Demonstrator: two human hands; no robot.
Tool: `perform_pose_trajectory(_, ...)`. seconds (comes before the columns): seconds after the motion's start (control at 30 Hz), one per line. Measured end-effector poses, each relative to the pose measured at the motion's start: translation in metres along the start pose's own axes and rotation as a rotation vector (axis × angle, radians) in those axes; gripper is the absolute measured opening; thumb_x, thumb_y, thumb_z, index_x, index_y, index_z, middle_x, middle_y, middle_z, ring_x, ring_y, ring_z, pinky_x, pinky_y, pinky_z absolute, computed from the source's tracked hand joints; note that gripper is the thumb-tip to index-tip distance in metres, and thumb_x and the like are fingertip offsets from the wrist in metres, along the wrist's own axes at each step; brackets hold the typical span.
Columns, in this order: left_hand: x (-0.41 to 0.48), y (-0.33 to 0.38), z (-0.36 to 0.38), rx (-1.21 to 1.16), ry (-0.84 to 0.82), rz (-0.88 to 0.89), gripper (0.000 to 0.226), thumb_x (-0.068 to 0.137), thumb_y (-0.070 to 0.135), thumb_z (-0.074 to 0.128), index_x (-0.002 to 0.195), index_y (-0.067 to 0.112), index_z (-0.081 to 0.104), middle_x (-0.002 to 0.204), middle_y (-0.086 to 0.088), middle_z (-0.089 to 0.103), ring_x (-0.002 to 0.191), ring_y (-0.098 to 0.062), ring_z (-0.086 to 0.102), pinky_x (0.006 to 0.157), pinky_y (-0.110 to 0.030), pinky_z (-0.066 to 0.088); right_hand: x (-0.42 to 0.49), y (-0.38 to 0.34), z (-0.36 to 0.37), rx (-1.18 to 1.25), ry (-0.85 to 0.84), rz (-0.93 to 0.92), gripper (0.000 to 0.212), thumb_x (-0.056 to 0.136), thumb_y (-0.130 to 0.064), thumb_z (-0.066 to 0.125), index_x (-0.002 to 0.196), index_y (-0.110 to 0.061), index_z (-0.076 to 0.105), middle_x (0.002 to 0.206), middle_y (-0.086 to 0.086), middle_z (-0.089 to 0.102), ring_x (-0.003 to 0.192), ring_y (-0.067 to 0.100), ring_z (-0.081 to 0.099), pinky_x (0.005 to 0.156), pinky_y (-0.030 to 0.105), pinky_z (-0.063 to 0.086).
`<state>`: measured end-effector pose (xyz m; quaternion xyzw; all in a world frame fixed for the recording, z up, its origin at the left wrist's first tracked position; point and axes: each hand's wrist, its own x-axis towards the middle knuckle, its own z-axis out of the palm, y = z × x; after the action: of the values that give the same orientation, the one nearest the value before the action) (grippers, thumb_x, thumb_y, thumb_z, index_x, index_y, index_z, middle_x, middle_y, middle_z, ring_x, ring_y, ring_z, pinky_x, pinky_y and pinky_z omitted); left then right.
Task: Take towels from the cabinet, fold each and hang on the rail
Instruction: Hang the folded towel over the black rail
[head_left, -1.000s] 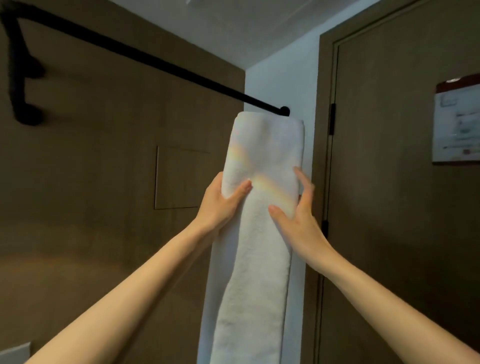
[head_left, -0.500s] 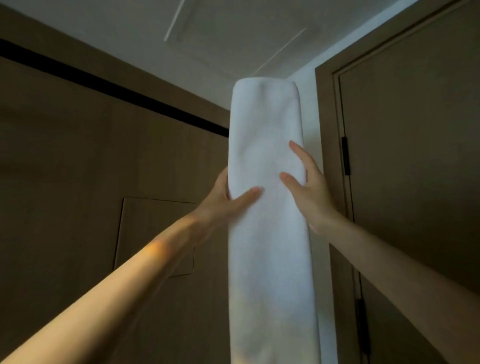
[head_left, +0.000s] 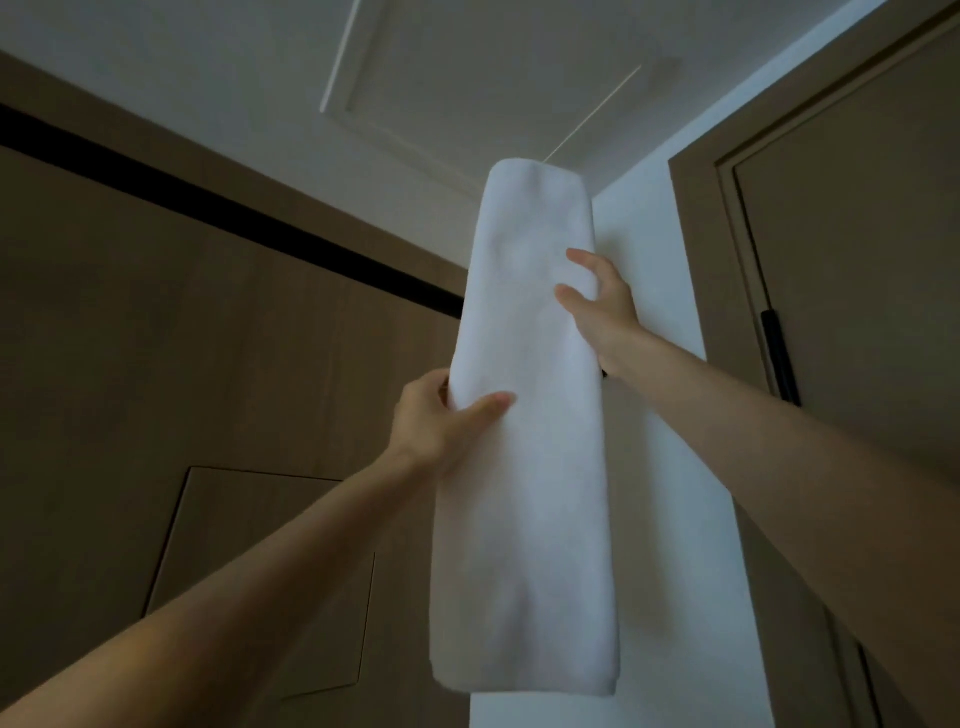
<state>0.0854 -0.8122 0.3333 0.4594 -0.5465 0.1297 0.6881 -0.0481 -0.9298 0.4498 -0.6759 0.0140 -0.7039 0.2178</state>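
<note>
Far left: black rail slanting across the brown wood wall, vanishing behind the towel; below it, outline of a flush access panel. Left of centre: left hand gripping the towel's left edge, thumb across the front, fingers tucked behind. Centre: white folded towel, held upright, rounded fold uppermost, lower end hanging free; contact with the rail hidden. Right of centre: right hand, higher up, clasping the right edge, two bent digits on the front. Far right: brown door with black hinge
</note>
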Motion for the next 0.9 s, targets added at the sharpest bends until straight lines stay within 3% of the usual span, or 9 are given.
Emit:
perform_pose_trajectory(0.2,0.036,-0.017,0.036,0.009,0.121,0.050,0.037,0.072,0.034,0.082,0.099,0.012,0.069,0.092,0.002,0.071,0.082,-0.012,0.068,0.070,-0.029,0.058,0.048,0.035,0.007,-0.175,-0.044,-0.075,0.043,0.092,-0.016,0.059,0.134,-0.026,0.054,0.138,0.007,0.049,0.123,0.019,0.051,0.102,0.026,0.042)
perform_pose_trajectory(0.33,0.049,-0.028,0.051,0.028,0.175,0.107,0.037,0.072,0.035,0.082,0.100,0.016,0.069,0.089,0.007,0.070,0.080,-0.008,0.067,0.070,-0.029,0.058,0.063,0.054,0.014,-0.412,-0.048,-0.127,0.037,0.092,-0.021,0.059,0.127,-0.032,0.060,0.136,0.010,0.040,0.128,0.026,0.040,0.105,0.024,0.031)
perform_pose_trajectory(0.4,0.055,-0.034,0.055,0.027,0.206,0.131,0.038,0.071,0.036,0.083,0.100,0.018,0.069,0.089,0.008,0.070,0.081,-0.008,0.067,0.070,-0.029,0.058,0.066,0.056,0.020,-0.514,-0.050,-0.258,0.037,0.089,-0.013,0.058,0.118,-0.035,0.065,0.132,0.003,0.047,0.125,0.023,0.042,0.092,0.021,0.028)
perform_pose_trajectory(0.47,0.060,-0.038,0.055,0.022,0.222,0.143,0.035,0.070,0.037,0.083,0.097,0.021,0.068,0.088,0.008,0.070,0.082,-0.008,0.067,0.070,-0.028,0.058,0.066,0.050,0.028,-0.418,-0.169,-0.304,0.043,0.088,-0.004,0.046,0.109,-0.035,0.067,0.120,-0.001,0.061,0.117,0.020,0.052,0.089,0.023,0.036)
perform_pose_trajectory(0.53,0.063,-0.042,0.056,0.032,0.238,0.162,0.030,0.071,0.036,0.083,0.092,0.025,0.066,0.086,0.010,0.069,0.081,-0.007,0.066,0.068,-0.024,0.056,0.061,0.042,0.035,-0.372,-0.290,-0.281,0.039,0.093,-0.019,0.037,0.111,-0.044,0.061,0.121,-0.008,0.063,0.115,0.017,0.054,0.097,0.031,0.042)
perform_pose_trajectory(0.63,0.065,-0.044,0.059,0.055,0.255,0.222,0.030,0.072,0.037,0.082,0.093,0.024,0.065,0.084,0.013,0.066,0.078,-0.003,0.063,0.064,-0.020,0.050,0.050,0.039,0.041,-0.524,-0.415,-0.286,0.039,0.095,-0.057,0.024,0.125,-0.055,0.049,0.134,-0.014,0.054,0.121,0.019,0.047,0.101,0.038,0.035)
perform_pose_trajectory(0.73,0.064,-0.047,0.060,0.105,0.274,0.249,0.037,0.073,0.044,0.079,0.096,0.023,0.059,0.086,0.017,0.060,0.079,0.000,0.057,0.061,-0.012,0.042,0.050,0.039,0.042,-0.566,-0.414,-0.284,0.053,0.087,-0.074,0.020,0.122,-0.052,0.054,0.123,-0.010,0.060,0.114,0.023,0.051,0.096,0.040,0.038)
perform_pose_trajectory(0.8,0.063,-0.050,0.061,0.143,0.316,0.254,0.049,0.071,0.051,0.078,0.101,0.023,0.051,0.096,0.016,0.054,0.091,-0.003,0.053,0.071,-0.013,0.042,0.051,0.036,0.044,-0.560,-0.398,-0.273,0.049,0.089,-0.068,0.025,0.113,-0.046,0.061,0.108,-0.009,0.063,0.104,0.022,0.053,0.088,0.037,0.040)
perform_pose_trajectory(0.9,0.066,-0.053,0.057,0.222,0.320,0.192,0.085,0.062,0.062,0.078,0.124,0.022,0.036,0.123,0.010,0.036,0.122,-0.010,0.033,0.103,-0.029,0.034,0.052,0.031,0.048,-0.555,-0.415,-0.232,0.046,0.089,-0.062,0.032,0.104,-0.036,0.066,0.092,-0.011,0.060,0.096,0.022,0.054,0.084,0.036,0.042)
